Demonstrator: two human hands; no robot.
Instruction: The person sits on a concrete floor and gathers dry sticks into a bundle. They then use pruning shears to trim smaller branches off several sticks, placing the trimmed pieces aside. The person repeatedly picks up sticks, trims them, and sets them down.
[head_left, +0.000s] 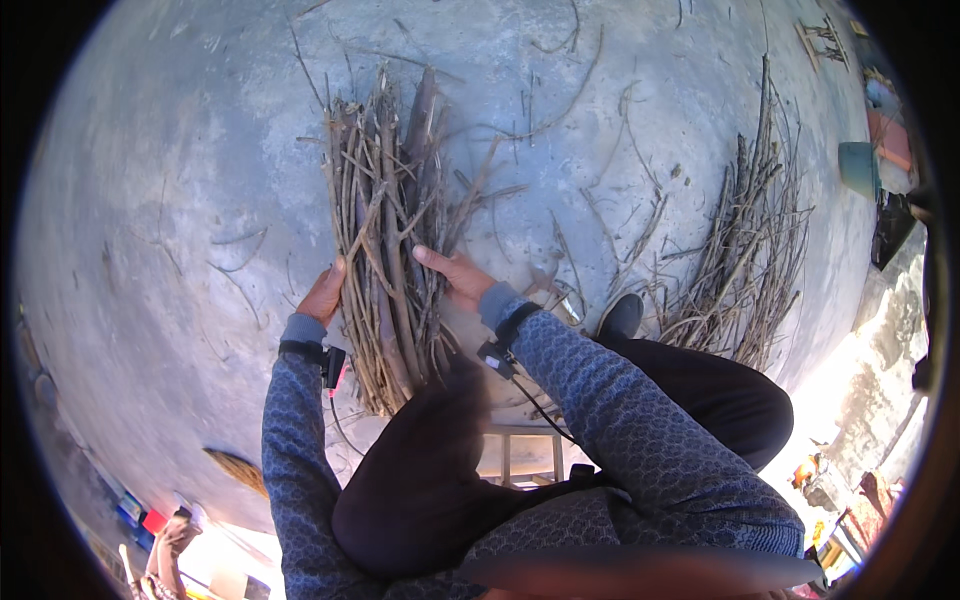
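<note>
A thick bundle of dry sticks and branches (386, 217) lies lengthwise before me on the concrete floor, its near end beside my knee. My left hand (323, 292) presses against the bundle's left side, thumb up along the outer sticks. On the opposite side, my right hand (459, 276) grips the bundle, with the thumb over its edge and the other fingers partly hidden. Thin forked twigs stick out from the bundle at the upper right. Near my right shoe lies a metal tool (564, 300), partly hidden by twigs, its kind unclear.
A second pile of thin branches (750, 255) lies at the right. Loose twigs (634, 247) are scattered between the piles. A straw-like brush (236, 471) lies at the lower left, a green container (858, 166) stands far right, and another person's hand (177, 534) shows lower left.
</note>
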